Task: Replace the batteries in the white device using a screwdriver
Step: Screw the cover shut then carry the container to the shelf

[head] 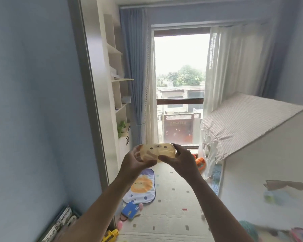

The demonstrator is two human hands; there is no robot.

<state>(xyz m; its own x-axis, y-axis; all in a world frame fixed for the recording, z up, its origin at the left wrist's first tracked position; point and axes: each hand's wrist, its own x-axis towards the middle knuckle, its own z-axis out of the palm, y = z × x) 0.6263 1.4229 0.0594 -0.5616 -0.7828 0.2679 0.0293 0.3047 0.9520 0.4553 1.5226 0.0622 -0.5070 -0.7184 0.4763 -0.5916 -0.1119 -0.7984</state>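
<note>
Rounded cream-white plastic device (158,152) is held up in mid-air before the window, left hand (136,161) and right hand (179,162) each closed on one end; turning it slowly should reveal the battery-cover screw.

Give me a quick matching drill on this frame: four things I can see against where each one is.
Things:
1. white device
2. lion mat
3. yellow toy truck
4. play tent

Places:
A. floor, bottom edge near the wall
B. held up in both hands
C. right side of the room
D. flat on the rug under the left forearm

Pairs: 1-B, 2-D, 3-A, 4-C
</note>
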